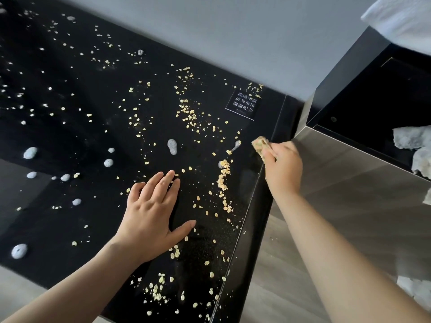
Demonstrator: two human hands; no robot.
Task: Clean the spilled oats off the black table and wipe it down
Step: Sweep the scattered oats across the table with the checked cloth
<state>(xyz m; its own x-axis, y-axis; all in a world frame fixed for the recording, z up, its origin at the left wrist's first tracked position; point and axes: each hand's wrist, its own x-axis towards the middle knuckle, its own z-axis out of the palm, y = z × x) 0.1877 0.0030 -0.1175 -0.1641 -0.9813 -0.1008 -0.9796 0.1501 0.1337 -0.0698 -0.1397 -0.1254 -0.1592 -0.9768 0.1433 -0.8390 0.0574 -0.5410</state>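
Observation:
Pale oats (189,115) lie scattered over the glossy black table (70,136), thickest in a band near its right edge. Blobs of grey-white foam (172,146) dot the surface among them. My left hand (151,215) rests flat on the table with fingers spread, oats around it. My right hand (283,166) grips a small yellow-green cloth or sponge (261,145) at the table's right edge, next to the metal-fronted box.
A small black sign with white characters (243,103) lies on the table's far right corner. A black box with a brushed metal front (349,173) stands right of the table, holding crumpled pale cloths (412,138). A white towel (401,17) shows at top right.

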